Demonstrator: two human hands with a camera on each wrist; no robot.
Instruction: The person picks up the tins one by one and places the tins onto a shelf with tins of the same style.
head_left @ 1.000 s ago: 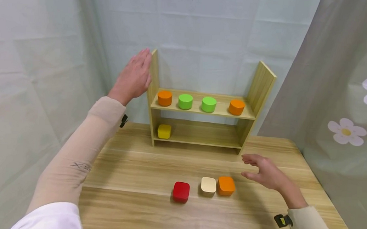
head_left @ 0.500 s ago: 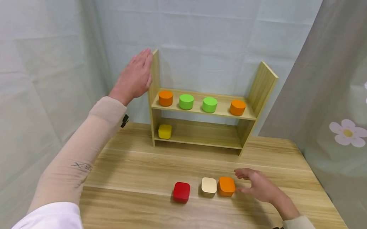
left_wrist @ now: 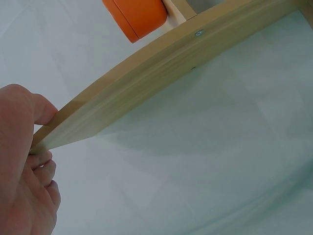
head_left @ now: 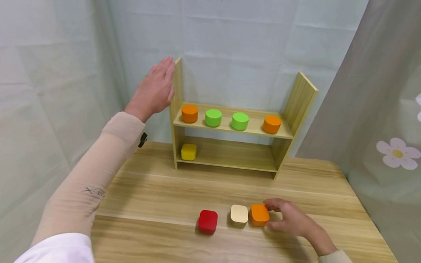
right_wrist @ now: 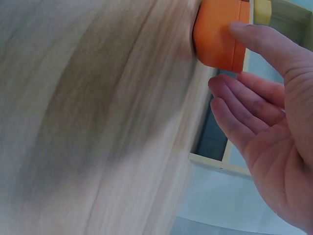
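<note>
My right hand (head_left: 292, 220) sits low and right of centre, fingers loosely spread, thumb touching the orange block (head_left: 259, 214) beside the cream block (head_left: 239, 213). My left hand (head_left: 155, 89), upper left, lies flat, fingers straight, against the shelf (head_left: 300, 99).

The right hand (head_left: 292, 220) has come down and in from above the table's (head_left: 172, 251) right half toward its front edge. It now sits low, its thumb and forefinger reaching the right side of the orange square block (head_left: 259, 214). The grip is not yet closed on the block.
</note>
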